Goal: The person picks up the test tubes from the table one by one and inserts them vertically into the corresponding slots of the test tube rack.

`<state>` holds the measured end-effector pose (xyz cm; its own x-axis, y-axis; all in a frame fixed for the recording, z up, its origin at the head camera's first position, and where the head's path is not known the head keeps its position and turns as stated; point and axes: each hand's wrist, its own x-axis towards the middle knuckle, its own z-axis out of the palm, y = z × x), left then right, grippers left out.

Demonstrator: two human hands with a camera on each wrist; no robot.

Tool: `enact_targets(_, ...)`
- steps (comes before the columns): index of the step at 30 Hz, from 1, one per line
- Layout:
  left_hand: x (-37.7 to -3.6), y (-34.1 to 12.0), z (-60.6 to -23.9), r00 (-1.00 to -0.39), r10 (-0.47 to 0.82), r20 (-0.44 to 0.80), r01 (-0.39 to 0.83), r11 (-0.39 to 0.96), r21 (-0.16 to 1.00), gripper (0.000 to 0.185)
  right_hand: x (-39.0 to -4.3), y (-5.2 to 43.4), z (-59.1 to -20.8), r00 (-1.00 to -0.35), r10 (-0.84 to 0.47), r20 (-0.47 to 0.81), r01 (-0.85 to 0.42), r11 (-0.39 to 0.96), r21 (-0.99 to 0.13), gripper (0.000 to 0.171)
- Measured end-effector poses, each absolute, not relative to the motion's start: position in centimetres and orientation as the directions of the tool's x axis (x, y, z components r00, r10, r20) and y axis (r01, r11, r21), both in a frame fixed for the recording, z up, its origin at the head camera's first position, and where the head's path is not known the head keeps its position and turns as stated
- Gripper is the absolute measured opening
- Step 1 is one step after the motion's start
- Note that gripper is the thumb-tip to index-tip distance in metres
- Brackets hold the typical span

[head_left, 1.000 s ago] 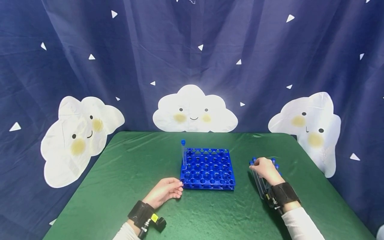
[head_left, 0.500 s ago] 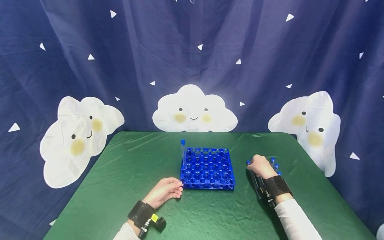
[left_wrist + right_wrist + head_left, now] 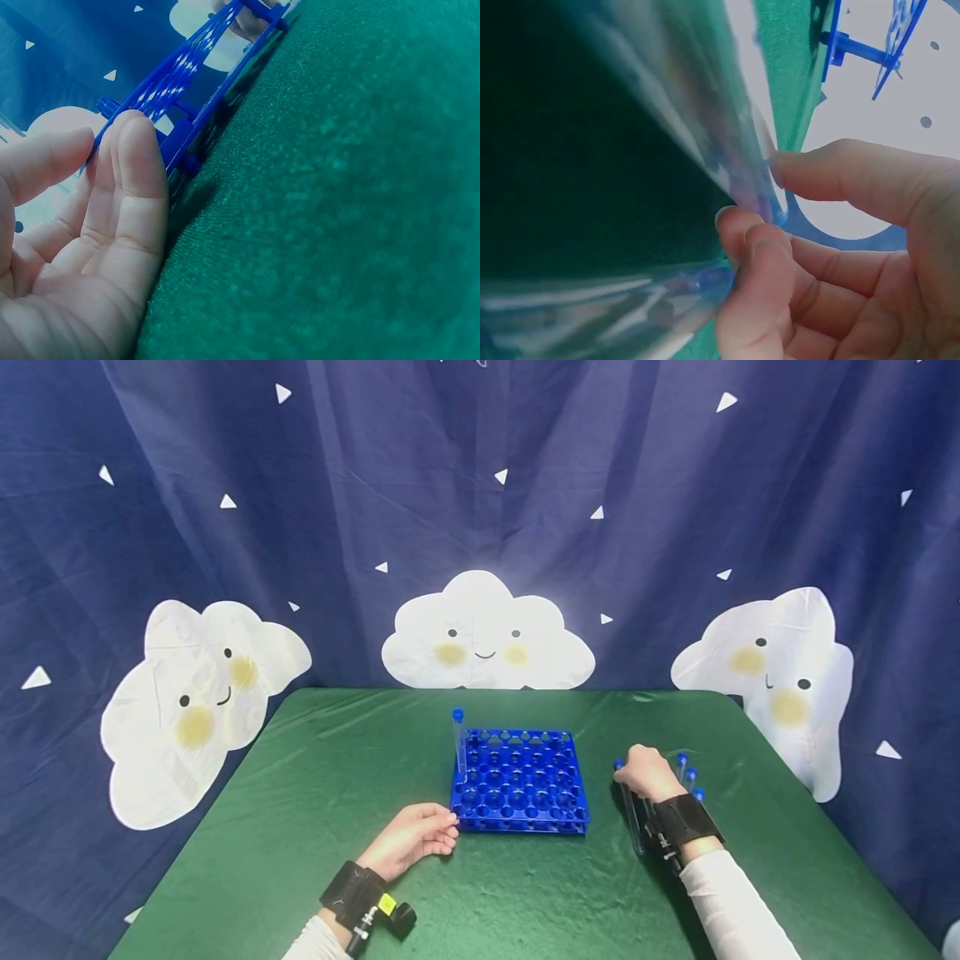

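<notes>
A blue test tube rack (image 3: 519, 782) stands mid-table on the green cloth. One clear tube with a blue cap (image 3: 458, 740) stands upright in its far left corner. My left hand (image 3: 442, 831) rests on the cloth, its straight fingers touching the rack's near left corner (image 3: 187, 142). To the right of the rack my right hand (image 3: 630, 770) pinches a clear blue-capped tube (image 3: 634, 827) that lies low over the cloth. In the right wrist view, thumb and fingers (image 3: 817, 180) close on that tube's end (image 3: 739, 161). Loose capped tubes (image 3: 692, 774) lie just right of the hand.
The green table (image 3: 315, 760) ends at a dark blue curtain with white cloud shapes (image 3: 486, 635). Black wrist straps (image 3: 682, 820) sit on both forearms. Bare cloth spreads left of the rack and along the near edge.
My right hand has shifted a little left and away from me, drawing one tube out of the loose group. The left hand and the rack have not moved.
</notes>
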<state>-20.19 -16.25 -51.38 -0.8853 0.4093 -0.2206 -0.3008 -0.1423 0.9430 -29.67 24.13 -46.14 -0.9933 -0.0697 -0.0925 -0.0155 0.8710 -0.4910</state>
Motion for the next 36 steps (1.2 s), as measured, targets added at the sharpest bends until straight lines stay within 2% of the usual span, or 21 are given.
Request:
enact_targets(5, -20.2, -16.2, -51.3, -0.886, 0.406, -0.223, -0.301, -0.138, 0.944, 0.009, -29.3, 24.4, -45.7, -0.991, -0.054, -0.122, 0.021, 0.841, -0.541, 0.031)
enact_targets(11, -20.3, -16.2, -51.2, -0.886, 0.404, -0.228, -0.305, -0.137, 0.942, 0.009, -28.6, 24.8, -45.1, -0.993, -0.038, -0.111, 0.042, 0.768, -0.639, 0.014)
enact_targets(17, -20.3, -16.3, -51.2, -0.885, 0.409, -0.224, -0.304, -0.141, 0.942, 0.008, -27.7, 25.2, -44.1, -0.997, -0.033, -0.063, 0.022, 0.698, -0.715, 0.015)
enact_targets(23, -20.3, -16.3, -51.2, -0.885, 0.408, -0.225, -0.302, -0.135, 0.944, 0.014, -27.1, 25.4, -43.0, -0.999, -0.007, 0.046, -0.037, 0.706, -0.708, 0.018)
enact_targets(27, -20.2, -16.2, -51.2, -0.886, 0.404, -0.227, -0.304, -0.136, 0.943, 0.011, -26.7, 25.1, -41.8, -0.99, -0.01, 0.141, -0.106, 0.716, -0.69, 0.021)
enact_targets(36, -20.1, -16.2, -51.2, -0.886, 0.403, -0.228, -0.305, -0.135, 0.943, 0.011, -26.1, 22.5, -38.9, -0.91, 0.001, 0.415, -0.284, 0.726, -0.626, 0.015)
